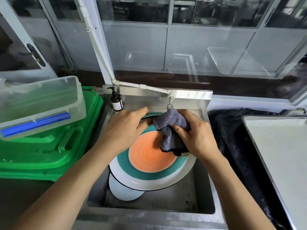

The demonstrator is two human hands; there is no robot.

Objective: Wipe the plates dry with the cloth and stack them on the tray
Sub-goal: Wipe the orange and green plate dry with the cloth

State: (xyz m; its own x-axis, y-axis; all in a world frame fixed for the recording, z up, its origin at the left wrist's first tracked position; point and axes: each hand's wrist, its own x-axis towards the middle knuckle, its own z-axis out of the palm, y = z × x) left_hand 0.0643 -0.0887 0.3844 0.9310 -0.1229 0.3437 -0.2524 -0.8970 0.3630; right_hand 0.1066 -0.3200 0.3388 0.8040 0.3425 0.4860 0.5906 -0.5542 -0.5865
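The far rim of the plate (149,165) was covered by the left hand (123,128) and by the cloth (171,130). Part of a white dish (124,191) was hidden beneath the plate. The tray (282,155) was cut off at the right edge, and the clear box (38,103) at the left edge. The bottle (116,100) label was too small to be read.

Left hand (126,128) gripping plate (149,170), right hand (196,135) pressing cloth (169,130)
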